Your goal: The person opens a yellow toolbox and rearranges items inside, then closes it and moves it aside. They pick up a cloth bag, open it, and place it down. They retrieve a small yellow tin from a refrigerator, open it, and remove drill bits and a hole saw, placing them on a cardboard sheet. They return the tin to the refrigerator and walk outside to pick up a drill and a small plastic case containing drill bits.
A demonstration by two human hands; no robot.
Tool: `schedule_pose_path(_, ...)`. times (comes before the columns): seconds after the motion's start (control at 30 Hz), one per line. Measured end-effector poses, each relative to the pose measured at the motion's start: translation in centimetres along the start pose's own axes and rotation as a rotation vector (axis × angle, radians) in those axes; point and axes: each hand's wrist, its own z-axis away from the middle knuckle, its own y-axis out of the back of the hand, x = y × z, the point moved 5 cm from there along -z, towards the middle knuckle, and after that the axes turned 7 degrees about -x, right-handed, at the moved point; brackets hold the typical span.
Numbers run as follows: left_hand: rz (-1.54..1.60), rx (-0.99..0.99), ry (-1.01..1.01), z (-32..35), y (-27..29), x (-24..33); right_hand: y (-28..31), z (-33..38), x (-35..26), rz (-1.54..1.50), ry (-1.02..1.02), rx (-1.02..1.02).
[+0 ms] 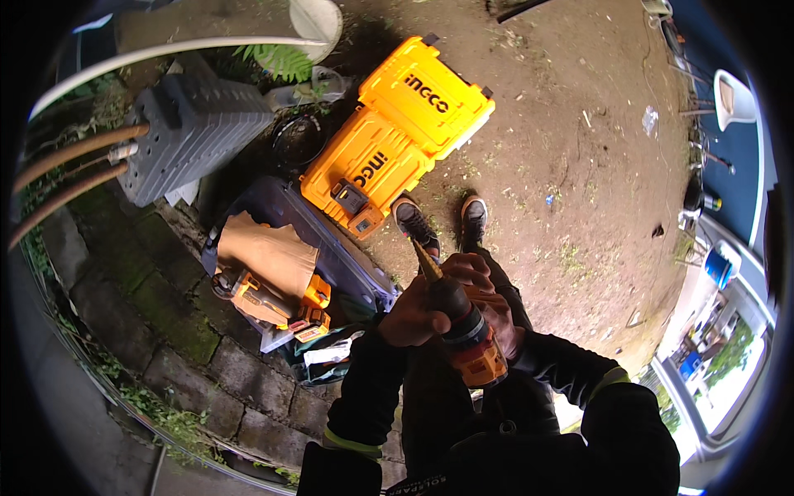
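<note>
A cordless drill [477,351] with an orange and black body is held up in front of me, its nose pointing away and slightly left. A gold-coloured, tapered bit [425,259] sticks out of its black chuck [449,299]. My left hand [405,318] is closed round the left side of the chuck. On the other side is my right hand [500,314], its fingers curled over the far side of the drill near the chuck. The drill's handle is hidden.
Two yellow tool cases [426,95] lie on the dirt ground ahead, with a black and orange battery [349,197] on the nearer one. To the left, an orange power tool [263,299] rests on brown cardboard [265,248], beside grey stacked blocks [194,124]. A white chair [734,99] stands far right.
</note>
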Motion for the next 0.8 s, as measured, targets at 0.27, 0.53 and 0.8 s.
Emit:
schedule_pose_path(0.27, -0.122, -0.020, 0.397, -4.9, -8.2, -6.3, 6.2, 8.3, -1.2, 0.429, 0.155, 0.183)
schedule_pose_path(0.53, -0.765, 0.212, 0.486, -7.2, -14.5, -14.1, 8.8, 18.0, 0.1, 0.589, 0.120, 0.556)
schedule_pose_path(0.8, -1.702, 0.332, 0.245, -7.2, -20.4, -23.1, 10.6, 28.6, 1.6, 0.875, 0.014, 0.778)
